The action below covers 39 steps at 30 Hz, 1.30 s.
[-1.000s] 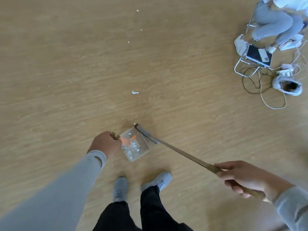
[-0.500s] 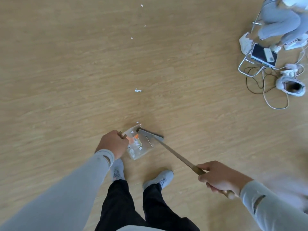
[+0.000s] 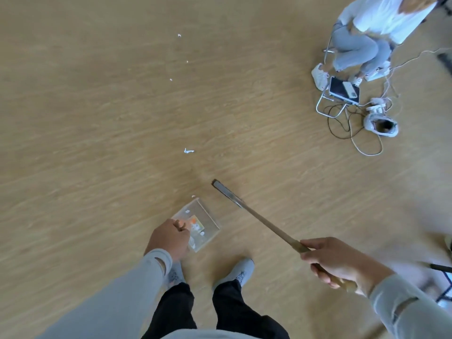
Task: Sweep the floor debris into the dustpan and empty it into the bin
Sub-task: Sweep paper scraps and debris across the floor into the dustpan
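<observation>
A clear dustpan (image 3: 207,217) sits low over the wooden floor with white and orange scraps inside. My left hand (image 3: 170,238) grips its handle at the near-left edge. My right hand (image 3: 333,261) grips the wooden handle of a broom (image 3: 256,217); the dark broom head (image 3: 223,189) lies to the right of and beyond the pan, apart from it. A small white scrap (image 3: 193,196) lies just beyond the pan's far corner. A larger white paper scrap (image 3: 188,150) lies farther out, and tiny white bits (image 3: 187,61) dot the floor beyond.
My two grey shoes (image 3: 241,271) stand just behind the dustpan. At the upper right a seated person (image 3: 362,42) is on a metal-frame chair, with a tablet (image 3: 343,90), cables (image 3: 352,133) and a white headset (image 3: 380,124) on the floor. No bin is in view.
The broom head has swung away from the dustpan's mouth to the right and forward. The view has tilted up, showing more of the seated person.
</observation>
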Each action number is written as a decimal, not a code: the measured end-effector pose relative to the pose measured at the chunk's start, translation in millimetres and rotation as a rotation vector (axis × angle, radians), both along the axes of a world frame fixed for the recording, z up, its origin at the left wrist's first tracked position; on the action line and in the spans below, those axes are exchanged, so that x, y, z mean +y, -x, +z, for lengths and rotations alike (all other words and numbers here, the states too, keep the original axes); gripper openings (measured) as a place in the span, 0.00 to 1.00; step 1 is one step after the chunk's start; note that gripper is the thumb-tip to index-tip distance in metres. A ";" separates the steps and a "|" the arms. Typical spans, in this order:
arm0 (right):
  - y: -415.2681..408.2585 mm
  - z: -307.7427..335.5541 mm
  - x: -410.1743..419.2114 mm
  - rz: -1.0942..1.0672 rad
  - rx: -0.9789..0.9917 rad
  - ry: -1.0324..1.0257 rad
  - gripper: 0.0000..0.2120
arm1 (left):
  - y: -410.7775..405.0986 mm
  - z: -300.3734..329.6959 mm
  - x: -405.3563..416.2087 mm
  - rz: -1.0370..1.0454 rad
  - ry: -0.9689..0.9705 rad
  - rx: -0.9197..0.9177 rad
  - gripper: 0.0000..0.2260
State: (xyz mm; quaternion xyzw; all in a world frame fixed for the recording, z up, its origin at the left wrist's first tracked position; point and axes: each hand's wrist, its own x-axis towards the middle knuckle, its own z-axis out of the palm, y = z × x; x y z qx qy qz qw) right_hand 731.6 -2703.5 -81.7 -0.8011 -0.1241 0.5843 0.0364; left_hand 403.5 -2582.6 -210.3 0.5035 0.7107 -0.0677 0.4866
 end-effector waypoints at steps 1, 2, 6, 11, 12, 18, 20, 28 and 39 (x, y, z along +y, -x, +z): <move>7.0 -1.6 1.4 0.004 -0.008 -0.010 0.21 | 10.2 3.7 2.5 -0.002 -0.003 0.002 0.06; 14.1 -3.7 4.0 0.008 -0.014 -0.020 0.20 | 21.9 8.0 5.6 -0.005 -0.013 0.010 0.06; 43.4 -15.1 26.6 0.027 -0.019 -0.050 0.13 | 65.9 24.6 28.6 -0.024 -0.037 0.046 0.08; 82.7 -59.2 66.3 0.145 -0.065 -0.036 0.07 | 100.2 23.7 57.3 -0.067 -0.073 0.084 0.07; 91.3 -70.3 71.3 0.185 -0.076 -0.028 0.09 | 104.2 20.1 61.1 -0.081 -0.075 0.094 0.06; 154.6 -102.4 70.6 0.386 -0.052 0.049 0.04 | 117.8 -6.2 67.0 -0.103 -0.051 0.168 0.08; 159.5 -89.6 62.5 0.452 0.015 0.100 0.09 | 124.0 -9.2 67.3 -0.099 -0.059 0.172 0.08; 97.5 -32.9 48.0 0.170 0.089 0.080 0.22 | 132.6 -10.3 70.3 -0.058 -0.060 0.127 0.06; 172.0 -87.8 74.2 0.497 0.009 0.114 0.19 | 133.4 -17.2 73.5 -0.039 -0.075 0.129 0.07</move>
